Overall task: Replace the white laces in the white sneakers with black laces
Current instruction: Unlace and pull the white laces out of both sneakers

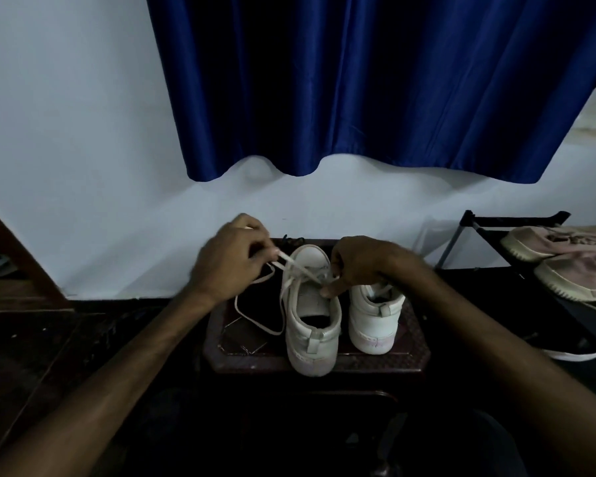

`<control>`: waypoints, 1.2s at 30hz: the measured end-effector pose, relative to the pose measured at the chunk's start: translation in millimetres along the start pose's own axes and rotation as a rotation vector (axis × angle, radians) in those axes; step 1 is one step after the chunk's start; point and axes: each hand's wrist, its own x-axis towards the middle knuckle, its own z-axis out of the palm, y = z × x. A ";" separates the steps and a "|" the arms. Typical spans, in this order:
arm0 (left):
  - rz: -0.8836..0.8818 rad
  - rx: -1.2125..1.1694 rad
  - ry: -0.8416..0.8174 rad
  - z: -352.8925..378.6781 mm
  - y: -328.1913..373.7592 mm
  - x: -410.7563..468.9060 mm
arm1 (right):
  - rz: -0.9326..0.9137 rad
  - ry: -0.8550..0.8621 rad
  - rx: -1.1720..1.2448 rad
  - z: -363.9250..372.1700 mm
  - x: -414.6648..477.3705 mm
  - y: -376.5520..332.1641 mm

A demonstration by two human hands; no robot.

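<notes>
Two white low-top sneakers, the left sneaker [310, 325] and the right sneaker [375, 318], stand heels toward us on a dark maroon patterned stool [417, 342]. They sit just beside each other, so the lace rows face away and both hands can reach over the collars.

Our left hand [234, 256] pinches the flat white lace [287, 261] between thumb and fingertips and draws it up and to the left. The slack drops in a loop onto the stool beside the left sneaker. Our right hand [362, 263] is curled onto that sneaker's upper at the eyelets, thumb against the collar. We judge it is there to hold the shoe down while the lace slides out. Whether it also nips a strand we cannot tell.

Our right wrist partly hides the right sneaker, which seems fully laced. Behind the toes lies a dark tangle [291, 241], probably the black laces, kept within reach for threading. We judge the task early, with the first shoe being unlaced.
</notes>
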 end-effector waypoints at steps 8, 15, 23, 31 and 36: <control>0.217 0.364 -0.144 22.0 49.8 -14.2 | -0.105 0.010 0.139 -21.7 -6.2 25.2; 0.157 0.396 -0.140 45.2 50.4 -11.6 | -0.428 0.196 0.098 6.3 11.3 28.7; 0.273 0.598 -0.021 55.8 53.9 -13.0 | -0.373 0.179 0.103 8.5 28.3 33.3; 0.296 0.591 0.024 39.3 45.1 -6.3 | -0.315 0.190 0.057 7.0 22.7 33.6; -0.027 0.597 0.115 4.2 12.9 11.6 | -0.315 0.189 0.034 7.9 21.5 28.5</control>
